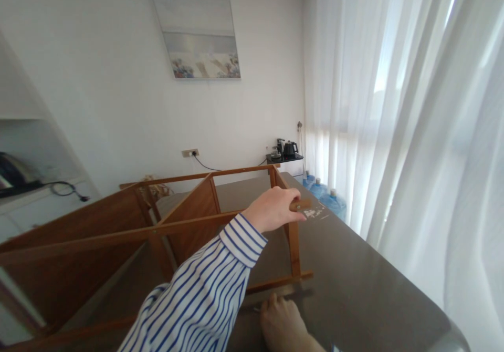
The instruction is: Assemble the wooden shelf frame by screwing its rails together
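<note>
A wooden shelf frame with brown panels lies on its side across the brown table. My left hand, in a blue-and-white striped sleeve, reaches over it, fingers closed around the protruding end of its upper rail. A small screw or hole shows on that rail end. Lower down, my right hand rests by the tabletop, near the frame's lower rail, its fingers curled inward. A small light-coloured bit peeks out beside those fingers; what they hold, if anything, is hidden.
Pale scraps lie on the table beyond my left hand. Blue water bottles stand on the floor by the white curtains. A black kettle sits on a small cabinet at the back. Another kettle is on the left counter.
</note>
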The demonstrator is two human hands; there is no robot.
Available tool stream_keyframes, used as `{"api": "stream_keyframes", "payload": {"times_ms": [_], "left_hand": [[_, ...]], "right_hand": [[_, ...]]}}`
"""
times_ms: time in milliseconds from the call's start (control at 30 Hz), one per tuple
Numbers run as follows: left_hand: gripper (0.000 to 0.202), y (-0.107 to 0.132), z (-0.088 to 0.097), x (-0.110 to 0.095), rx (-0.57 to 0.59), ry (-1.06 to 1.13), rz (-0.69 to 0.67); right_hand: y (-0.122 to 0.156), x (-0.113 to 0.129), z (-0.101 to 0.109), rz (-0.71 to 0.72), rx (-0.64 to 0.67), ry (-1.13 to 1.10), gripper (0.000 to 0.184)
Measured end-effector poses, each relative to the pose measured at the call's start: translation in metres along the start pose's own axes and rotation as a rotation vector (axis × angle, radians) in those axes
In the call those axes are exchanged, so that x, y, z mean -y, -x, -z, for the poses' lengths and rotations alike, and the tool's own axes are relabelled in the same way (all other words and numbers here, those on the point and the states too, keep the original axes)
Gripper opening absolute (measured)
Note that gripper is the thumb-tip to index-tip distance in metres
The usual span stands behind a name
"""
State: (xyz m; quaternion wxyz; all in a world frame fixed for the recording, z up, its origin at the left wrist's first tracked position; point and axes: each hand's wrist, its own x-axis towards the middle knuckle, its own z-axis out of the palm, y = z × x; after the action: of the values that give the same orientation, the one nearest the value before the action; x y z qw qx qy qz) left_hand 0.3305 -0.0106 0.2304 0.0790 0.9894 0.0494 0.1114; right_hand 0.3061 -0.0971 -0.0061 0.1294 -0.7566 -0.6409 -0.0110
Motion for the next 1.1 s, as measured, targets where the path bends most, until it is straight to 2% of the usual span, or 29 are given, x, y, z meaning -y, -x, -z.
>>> {"api": "stream_keyframes", "payload": {"times_ms": [200,367,433,533,633,733,833,933,1100], "left_hand": [[0.050,0.002,-0.017,-0.003,0.015,0.011,0.039],[0.047,0.001,-0.033,-0.002,-0.036,-0.033,0.038],[0.047,0.001,-0.036,-0.002,-0.049,-0.053,0.043],[0.047,0.000,-0.036,-0.001,-0.052,-0.051,0.048],[0.043,0.000,-0.030,0.001,-0.011,0.008,0.016],[0.035,0.000,-0.021,0.003,0.054,0.083,-0.006],[0.033,-0.001,-0.013,0.004,0.142,0.139,0.004],[0.037,-0.002,-0.008,0.006,0.221,0.129,0.018],[0.059,-0.002,-0.007,0.013,0.268,0.130,0.036]], "right_hand": [[0.016,-0.010,0.015,-0.118,0.152,-0.003,0.018],[0.039,-0.028,0.043,-0.189,0.131,-0.062,0.024],[0.047,-0.037,0.055,-0.232,0.035,-0.145,0.021],[0.055,-0.051,0.073,-0.267,-0.188,-0.357,0.017],[0.057,-0.064,0.089,-0.285,-0.354,-0.500,0.013],[0.055,-0.076,0.102,-0.263,-0.490,-0.560,0.019],[0.052,-0.084,0.114,-0.240,-0.599,-0.515,0.023],[0.050,-0.084,0.123,-0.291,-0.693,-0.400,0.018],[0.043,-0.078,0.133,-0.336,-0.819,-0.213,0.011]]}}
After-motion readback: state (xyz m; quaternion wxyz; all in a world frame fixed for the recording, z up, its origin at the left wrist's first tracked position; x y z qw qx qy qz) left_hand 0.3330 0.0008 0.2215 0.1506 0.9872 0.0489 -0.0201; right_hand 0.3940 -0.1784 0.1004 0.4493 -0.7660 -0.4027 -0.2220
